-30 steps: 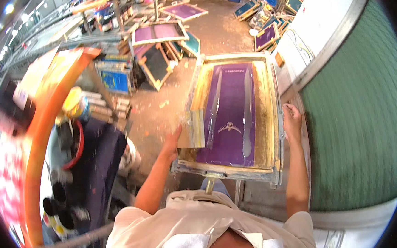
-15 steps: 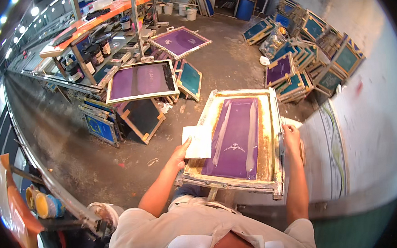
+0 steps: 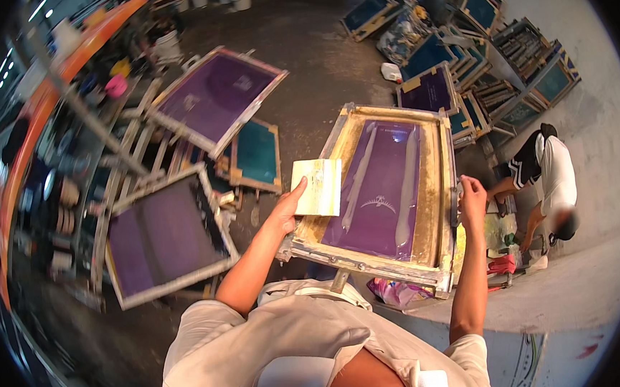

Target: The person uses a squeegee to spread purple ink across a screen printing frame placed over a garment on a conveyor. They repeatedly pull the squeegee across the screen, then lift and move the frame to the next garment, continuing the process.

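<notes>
In front of my waist is a wooden-framed screen-printing screen (image 3: 398, 251) with purple mesh (image 3: 369, 222), a small pale design and two long whitish streaks. My left hand (image 3: 287, 211) grips a pale yellowish rectangular card (image 3: 318, 187), thumb on top, over the screen's left edge. Whether its hidden fingers also touch the frame I cannot tell. At the screen's right edge, my right hand (image 3: 473, 198) is closed with the fingers bent, beside a dark fitting on the frame's side. What it holds, if anything, is hidden.
Two purple screens (image 3: 165, 232) (image 3: 210, 100) and a teal screen (image 3: 256, 156) lie to the left near an orange-edged shelf (image 3: 74, 62). More screens (image 3: 429, 93) are stacked at the far right. A co-worker (image 3: 557, 176) bends down by the wall, near a purple plastic bag (image 3: 396, 292).
The view has swung and moved forward, bringing the left-hand screens closer and a co-worker into sight at the right. Both hands stay at the screen, and the card is still in my left.
</notes>
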`<state>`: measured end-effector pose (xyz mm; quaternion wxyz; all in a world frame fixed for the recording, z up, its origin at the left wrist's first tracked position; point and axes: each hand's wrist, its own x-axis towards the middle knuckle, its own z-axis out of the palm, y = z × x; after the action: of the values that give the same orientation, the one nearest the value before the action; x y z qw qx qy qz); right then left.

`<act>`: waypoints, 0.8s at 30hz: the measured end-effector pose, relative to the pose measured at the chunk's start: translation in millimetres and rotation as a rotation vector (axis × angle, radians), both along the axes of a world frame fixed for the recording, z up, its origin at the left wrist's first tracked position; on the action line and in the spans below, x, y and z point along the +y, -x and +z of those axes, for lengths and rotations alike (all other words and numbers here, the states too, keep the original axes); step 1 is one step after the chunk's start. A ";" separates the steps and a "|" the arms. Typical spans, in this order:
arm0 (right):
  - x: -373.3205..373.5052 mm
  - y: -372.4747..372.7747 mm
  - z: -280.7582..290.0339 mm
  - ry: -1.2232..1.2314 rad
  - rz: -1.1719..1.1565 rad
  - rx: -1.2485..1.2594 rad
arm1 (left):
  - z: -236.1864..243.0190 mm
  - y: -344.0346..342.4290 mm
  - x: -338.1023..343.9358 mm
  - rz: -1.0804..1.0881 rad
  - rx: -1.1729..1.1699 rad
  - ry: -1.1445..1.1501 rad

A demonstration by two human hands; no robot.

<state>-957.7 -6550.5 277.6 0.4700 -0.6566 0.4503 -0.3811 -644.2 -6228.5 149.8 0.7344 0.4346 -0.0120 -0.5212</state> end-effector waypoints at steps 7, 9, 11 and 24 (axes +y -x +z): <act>-199.5 -143.5 11.0 0.105 -0.030 -0.049 | -1.6 -164.5 -234.9 -0.055 0.014 0.044; -266.6 -197.3 12.0 0.120 -0.041 -0.022 | -17.3 -210.5 -306.1 -0.026 0.013 -0.023; -308.5 -263.4 21.8 0.083 -0.044 -0.017 | -21.7 -272.0 -354.8 0.013 -0.029 0.004; -629.9 -785.8 69.7 0.253 0.350 0.061 | -39.7 -625.9 -613.3 0.502 0.094 0.092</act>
<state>-171.9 -7180.4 347.2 0.4290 -0.7898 0.2919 -0.3271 -18.3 -6841.8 110.1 0.8595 0.3653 0.1067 -0.3412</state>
